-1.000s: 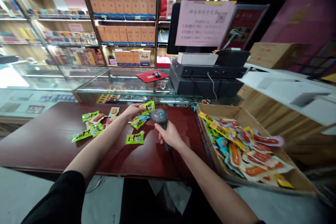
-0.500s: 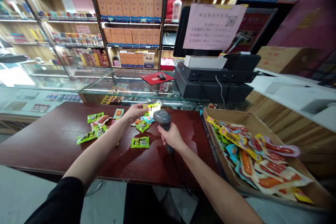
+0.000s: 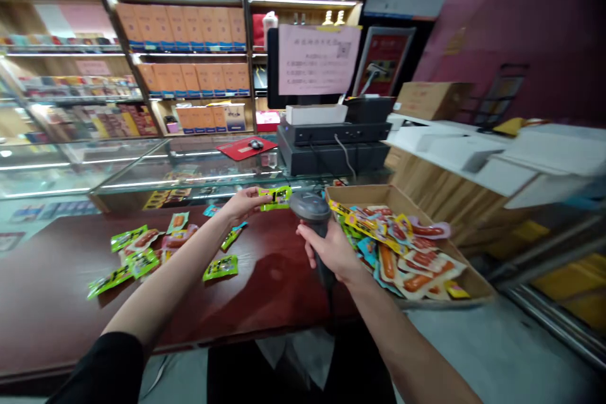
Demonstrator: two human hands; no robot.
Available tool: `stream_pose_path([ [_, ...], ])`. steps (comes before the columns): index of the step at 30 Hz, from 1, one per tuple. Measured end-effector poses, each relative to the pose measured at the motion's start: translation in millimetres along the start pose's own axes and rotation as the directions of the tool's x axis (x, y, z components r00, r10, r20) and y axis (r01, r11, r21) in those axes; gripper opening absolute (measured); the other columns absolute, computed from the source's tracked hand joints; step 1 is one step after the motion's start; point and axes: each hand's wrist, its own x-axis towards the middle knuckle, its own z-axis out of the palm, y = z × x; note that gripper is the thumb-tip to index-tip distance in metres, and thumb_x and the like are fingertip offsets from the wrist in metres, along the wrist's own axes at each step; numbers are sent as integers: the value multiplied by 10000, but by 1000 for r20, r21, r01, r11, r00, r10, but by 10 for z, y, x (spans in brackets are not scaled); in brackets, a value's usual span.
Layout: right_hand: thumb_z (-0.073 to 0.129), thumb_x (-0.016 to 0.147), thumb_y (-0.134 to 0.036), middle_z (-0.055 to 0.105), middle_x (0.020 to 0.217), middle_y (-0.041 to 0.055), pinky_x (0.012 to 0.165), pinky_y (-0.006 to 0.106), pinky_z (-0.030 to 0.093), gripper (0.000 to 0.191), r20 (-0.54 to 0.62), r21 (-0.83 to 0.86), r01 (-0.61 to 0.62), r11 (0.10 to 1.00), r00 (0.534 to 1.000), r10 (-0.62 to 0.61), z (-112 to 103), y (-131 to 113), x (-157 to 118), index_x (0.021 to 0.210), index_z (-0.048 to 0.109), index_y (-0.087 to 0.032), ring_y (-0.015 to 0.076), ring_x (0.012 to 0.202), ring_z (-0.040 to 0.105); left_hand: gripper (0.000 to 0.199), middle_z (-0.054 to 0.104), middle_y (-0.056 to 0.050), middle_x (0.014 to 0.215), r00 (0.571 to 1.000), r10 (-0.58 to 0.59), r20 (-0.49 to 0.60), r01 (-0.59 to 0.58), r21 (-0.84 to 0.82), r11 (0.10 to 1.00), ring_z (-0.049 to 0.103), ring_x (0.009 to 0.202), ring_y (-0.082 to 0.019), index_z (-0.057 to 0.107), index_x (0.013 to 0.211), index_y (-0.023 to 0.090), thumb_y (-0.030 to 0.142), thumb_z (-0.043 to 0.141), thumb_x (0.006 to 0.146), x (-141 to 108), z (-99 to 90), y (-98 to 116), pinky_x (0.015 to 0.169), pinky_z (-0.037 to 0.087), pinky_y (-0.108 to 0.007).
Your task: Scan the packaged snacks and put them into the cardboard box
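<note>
My left hand (image 3: 243, 206) pinches the end of a green snack packet (image 3: 276, 197), held up above the table. Wrapped around the handle of a dark barcode scanner (image 3: 311, 207) is my right hand (image 3: 331, 246), a little to the right of that packet; the scanner's head tilts toward it. Below my left hand, a green packet (image 3: 220, 267) lies flat on the dark red table (image 3: 265, 290), and another green packet (image 3: 233, 235) lies partly behind my wrist. Several green packets and sausage packs (image 3: 142, 261) are spread left of my forearm, which covers some of them.
A cardboard box (image 3: 398, 192) of packaged sausages stands at the right. Beyond the table are a glass counter (image 3: 137, 170), a red mouse pad (image 3: 237, 149), and a monitor with a paper sign (image 3: 317, 60). The scanner's cable (image 3: 331, 312) hangs down near me.
My view has turned right, so the shelves and box sit further left. The packet in my left hand no longer glows brightly under the scanner's light. Both hands keep their holds.
</note>
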Motion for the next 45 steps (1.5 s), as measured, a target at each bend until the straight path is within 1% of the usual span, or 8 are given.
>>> stream_pose_path([
  [10,690,762,-482,510,426,-61,338,200,372,357,-483,-65,7,998,875,-37,-1636,-119,-1031,851,536,-173,92,318,440,409,706,-57,835,883,-40,467,62,-30,998,658,688,-112,660,848,101,295,879,563,273,2161,-228,641,539,-231],
  [13,691,763,-495,518,429,-60,328,201,360,372,-540,-66,-11,998,841,-27,-1831,-52,-1234,872,535,-175,96,314,439,419,717,-86,868,839,-94,535,105,9,994,677,739,-144,673,874,105,337,866,584,201,2552,-334,658,559,-260],
  [16,685,774,-494,515,434,-62,332,202,364,365,-527,-37,-19,999,850,-3,-1831,9,-1307,881,533,-179,95,320,436,433,718,-90,869,842,-101,530,108,18,994,683,782,-160,673,883,109,344,869,577,147,2623,-380,674,566,-268],
  [21,672,789,-486,498,444,-70,343,204,378,345,-415,0,-13,1000,910,11,-1519,84,-1150,869,528,-183,92,328,438,450,712,-103,901,910,-31,414,-9,96,995,671,820,-167,681,923,105,368,851,601,78,2038,-345,648,549,-247],
  [28,655,782,-496,499,450,-68,345,201,369,340,-183,1,-39,999,982,39,-743,152,-689,834,537,-182,93,334,444,497,700,-75,872,996,48,71,-59,163,985,650,816,-165,676,935,116,421,841,580,-252,530,-270,704,548,-297],
  [35,640,792,-473,508,464,-69,363,196,372,321,82,-52,-62,997,994,66,58,213,-289,848,529,-177,90,345,457,523,707,-51,816,982,103,-158,-4,529,848,651,758,-174,681,912,133,521,787,578,-692,-811,-416,711,505,-289],
  [40,630,797,-462,506,457,-74,352,201,374,312,186,-72,-82,994,978,94,453,309,-128,858,508,-182,95,330,458,481,698,-37,779,992,-15,-124,107,781,615,642,746,-188,695,896,155,508,764,577,-928,-1244,-699,688,471,-263],
  [45,620,802,-441,496,448,-81,340,192,358,289,219,-99,-92,991,969,112,637,350,-82,854,482,-192,92,319,453,511,689,-34,909,994,-104,-28,71,892,446,628,818,-193,704,979,179,425,787,538,-996,-1274,-814,702,443,-243],
])
